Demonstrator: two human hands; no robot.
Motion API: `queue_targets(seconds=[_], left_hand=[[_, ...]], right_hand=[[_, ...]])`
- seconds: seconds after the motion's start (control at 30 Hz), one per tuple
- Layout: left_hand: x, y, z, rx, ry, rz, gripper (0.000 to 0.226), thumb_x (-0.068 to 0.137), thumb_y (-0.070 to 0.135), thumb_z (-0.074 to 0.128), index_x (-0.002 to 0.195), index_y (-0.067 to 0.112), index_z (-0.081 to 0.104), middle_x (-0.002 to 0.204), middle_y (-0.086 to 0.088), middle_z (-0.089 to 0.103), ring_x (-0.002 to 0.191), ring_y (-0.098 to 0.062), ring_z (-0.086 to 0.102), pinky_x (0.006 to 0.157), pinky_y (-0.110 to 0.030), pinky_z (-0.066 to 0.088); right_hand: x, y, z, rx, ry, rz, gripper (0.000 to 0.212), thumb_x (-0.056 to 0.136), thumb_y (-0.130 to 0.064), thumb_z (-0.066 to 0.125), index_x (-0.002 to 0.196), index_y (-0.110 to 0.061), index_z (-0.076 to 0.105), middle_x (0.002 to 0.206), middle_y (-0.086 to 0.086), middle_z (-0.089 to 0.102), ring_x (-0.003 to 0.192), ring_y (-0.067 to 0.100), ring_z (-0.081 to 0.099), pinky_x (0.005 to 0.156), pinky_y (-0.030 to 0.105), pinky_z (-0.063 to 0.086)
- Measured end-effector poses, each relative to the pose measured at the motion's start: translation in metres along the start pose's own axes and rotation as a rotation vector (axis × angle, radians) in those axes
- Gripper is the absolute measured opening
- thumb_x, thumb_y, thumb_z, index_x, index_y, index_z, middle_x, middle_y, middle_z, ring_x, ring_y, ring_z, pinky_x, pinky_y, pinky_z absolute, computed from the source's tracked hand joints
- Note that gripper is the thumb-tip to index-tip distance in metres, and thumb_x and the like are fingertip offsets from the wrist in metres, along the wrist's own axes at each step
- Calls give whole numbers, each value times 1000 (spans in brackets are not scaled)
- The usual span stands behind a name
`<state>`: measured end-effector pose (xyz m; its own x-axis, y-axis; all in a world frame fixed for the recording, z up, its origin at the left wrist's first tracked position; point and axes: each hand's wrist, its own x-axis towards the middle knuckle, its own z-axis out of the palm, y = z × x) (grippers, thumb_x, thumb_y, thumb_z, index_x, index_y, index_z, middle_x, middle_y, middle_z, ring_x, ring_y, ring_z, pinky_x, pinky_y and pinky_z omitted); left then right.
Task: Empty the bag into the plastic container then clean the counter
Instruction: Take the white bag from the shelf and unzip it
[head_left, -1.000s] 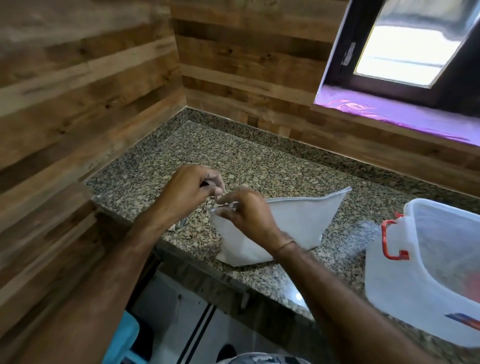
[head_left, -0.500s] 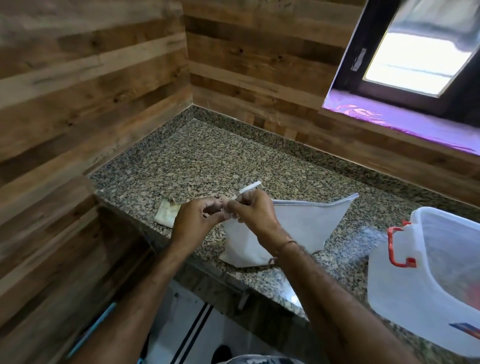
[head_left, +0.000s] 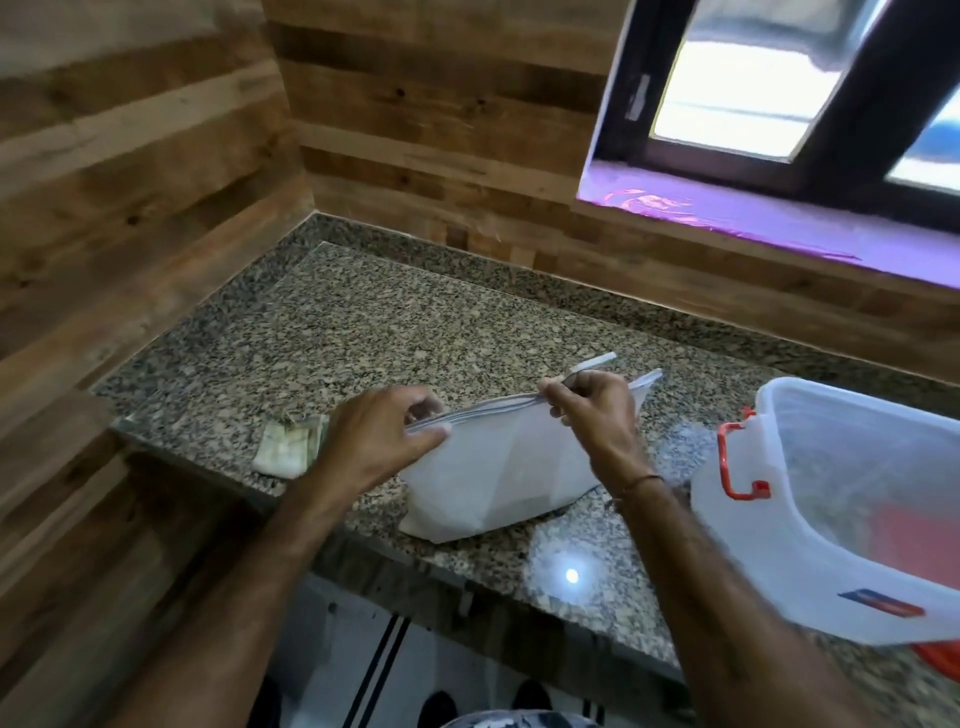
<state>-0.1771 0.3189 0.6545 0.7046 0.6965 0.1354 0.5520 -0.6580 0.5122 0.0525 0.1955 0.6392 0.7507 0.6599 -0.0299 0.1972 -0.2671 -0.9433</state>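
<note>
A white bag (head_left: 511, 467) stands upright on the speckled granite counter (head_left: 374, 332), near its front edge. My left hand (head_left: 382, 434) pinches the left end of the bag's top seam. My right hand (head_left: 592, 410) pinches the seam further right, with a loose white strip sticking up behind its fingers. A translucent plastic container (head_left: 852, 519) with a red clip handle (head_left: 732, 457) sits tilted at the right, its mouth open toward the bag. Something red lies inside it.
A folded, stained cloth (head_left: 283, 449) lies on the counter left of the bag. Wood-panelled walls (head_left: 130, 182) close in the counter at the left and back. A window with a purple sill (head_left: 779, 223) is at the upper right. The floor shows below the counter's edge.
My right hand has slid rightward along the bag's top seam, away from my left hand, which stays at the left end. The view has shifted so the cloth is uncovered.
</note>
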Motion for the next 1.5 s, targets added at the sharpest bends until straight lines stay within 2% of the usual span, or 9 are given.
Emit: queue_targets(seconds=[0.17,0.4,0.57,0.9,0.97,1.07,1.17,1.3,1.5], left_hand=[[60,72,47,267,-61,156,38,85,63,68,88,25,68,85,7,69,83,-17,66,67,-31,47],[70,74,66,285,-76,162,41,88,53,68,72,17,55,70,6,63,72,-17,63,60,-29,37],[99,127,90,273,-130,223,38,88,65,62,90,28,67,84,10,68,83,-16,65,69,-31,42],[96,123,101,223,-54,304,42,98,47,60,68,20,49,60,6,45,58,-14,50,52,-29,38],[93,127,100,229,-40,294,40,98,46,60,69,23,47,60,8,45,60,-16,54,53,-28,34],[85,120,92,280,-19,245,26,95,47,64,82,24,64,81,9,70,75,-16,68,57,-26,36],[70,96,68,340,-69,95,32,89,56,68,87,24,67,83,8,69,76,-15,65,60,-28,37],[42,60,37,342,-138,-55,41,81,61,74,66,28,53,66,11,55,65,-9,53,55,-28,30],[5,24,21,235,-16,-141,28,85,46,78,94,20,77,99,2,76,84,-15,69,55,-23,34]], right_hand=[[4,5,-6,-96,13,-74,30,85,-31,83,69,-8,73,65,6,72,54,5,62,49,17,45],[42,41,-74,-80,235,-21,39,80,-42,80,62,-9,68,60,10,67,55,24,61,59,48,56],[55,40,-73,-96,172,-4,37,88,-31,79,62,-13,60,57,-1,54,54,13,46,53,28,38],[88,54,-99,56,382,210,40,91,-28,73,59,-14,54,59,-5,54,58,14,47,59,30,39],[87,54,-92,115,379,244,33,96,-26,68,67,-16,57,66,-3,58,64,17,51,60,29,41],[79,55,-82,329,354,275,17,105,-26,56,99,-10,60,89,3,65,71,15,58,55,27,45],[63,63,-78,475,207,247,30,107,-33,49,121,-7,53,86,1,60,71,11,55,61,27,46],[54,84,-80,502,53,117,34,103,-39,57,116,-8,61,86,-3,59,74,9,53,65,26,46],[57,93,-79,503,39,112,16,100,-27,64,85,-22,62,79,-6,56,70,7,47,60,23,40]])
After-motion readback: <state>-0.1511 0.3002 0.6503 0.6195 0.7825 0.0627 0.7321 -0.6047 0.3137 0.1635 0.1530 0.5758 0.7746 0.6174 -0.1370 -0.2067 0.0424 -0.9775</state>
